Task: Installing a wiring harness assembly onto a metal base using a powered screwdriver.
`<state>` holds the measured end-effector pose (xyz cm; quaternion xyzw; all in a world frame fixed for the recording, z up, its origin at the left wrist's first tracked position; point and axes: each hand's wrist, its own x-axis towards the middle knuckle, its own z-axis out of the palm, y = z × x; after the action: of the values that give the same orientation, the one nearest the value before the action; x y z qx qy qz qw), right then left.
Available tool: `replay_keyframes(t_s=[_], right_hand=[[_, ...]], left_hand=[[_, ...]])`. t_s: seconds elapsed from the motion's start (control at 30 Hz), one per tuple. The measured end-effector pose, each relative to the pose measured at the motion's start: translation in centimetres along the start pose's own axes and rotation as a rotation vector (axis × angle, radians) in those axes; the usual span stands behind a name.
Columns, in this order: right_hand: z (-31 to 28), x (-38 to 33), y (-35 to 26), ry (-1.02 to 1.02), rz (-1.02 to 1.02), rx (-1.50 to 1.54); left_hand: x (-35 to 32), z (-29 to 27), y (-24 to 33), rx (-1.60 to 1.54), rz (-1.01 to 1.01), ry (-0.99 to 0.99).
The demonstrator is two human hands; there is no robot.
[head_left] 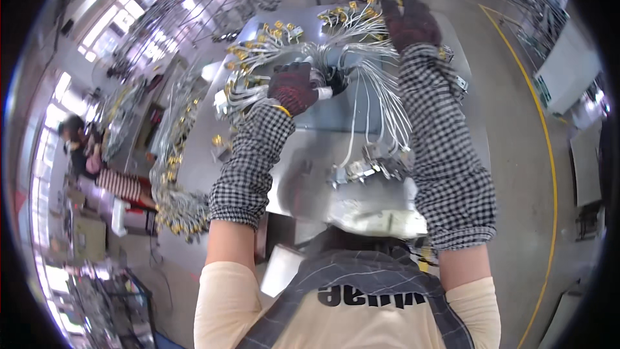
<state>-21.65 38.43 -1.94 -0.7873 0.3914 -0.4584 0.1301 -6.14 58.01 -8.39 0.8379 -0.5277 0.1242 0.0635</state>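
A wiring harness of pale wires lies fanned out on the grey table, its ends carrying yellow and white connectors. At its middle, where the wires gather beside a black piece and a white band, my left hand in a dark red and black glove is closed round the bundle. Farther off to the right, my right hand, gloved alike, reaches over the connectors at the harness's far right end. Its fingers are smeared by motion, and whatever they touch is hidden. Checked sleeves cover both forearms.
Loose connectors and metal parts lie nearer me on the table. Another mass of wires with yellow connectors runs along the left edge. A person is at the far left. A yellow floor line passes on the right.
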Motion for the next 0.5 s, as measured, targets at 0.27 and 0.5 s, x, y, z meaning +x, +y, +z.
replay_keyframes(t_s=[0.27, 0.5], right_hand=[[8.9, -10.1, -0.6, -0.622, 0.15, -0.522], [9.5, -8.7, 0.7, -0.794, -0.017, -0.469]], left_hand=[[4.9, 2.9, -4.2, 0.006, 0.271, -0.369], [5.2, 6.7, -8.1, -0.326, 0.289, -0.387]])
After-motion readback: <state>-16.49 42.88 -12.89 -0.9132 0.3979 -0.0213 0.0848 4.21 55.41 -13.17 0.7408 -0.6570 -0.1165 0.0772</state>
